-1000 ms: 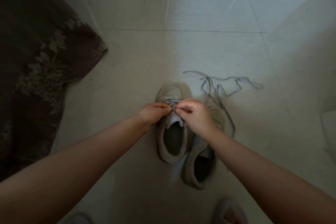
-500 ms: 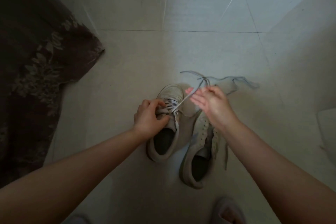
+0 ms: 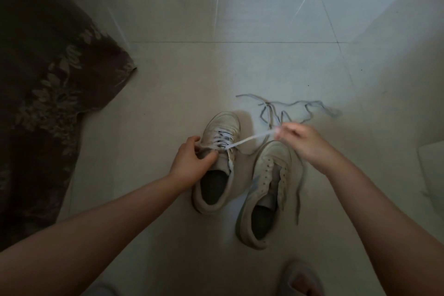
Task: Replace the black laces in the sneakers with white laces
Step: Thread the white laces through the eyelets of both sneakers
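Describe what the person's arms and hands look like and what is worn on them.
Both forearms are bare as far as the frame shows, with no sleeves in view. The left hand and right hand wear no gloves. No rings, watch or bracelets show on fingers or wrists. The dim light hides finer detail.

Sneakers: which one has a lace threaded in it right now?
The left sneaker, steadied by the left hand; the right hand pulls its white lace taut. The right sneaker shows bare eyelets.

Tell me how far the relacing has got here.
Done: dark laces lie loose on the floor. In hand: right hand pulls a white lace through the left sneaker, which the left hand steadies. Left: the right sneaker has bare eyelets.
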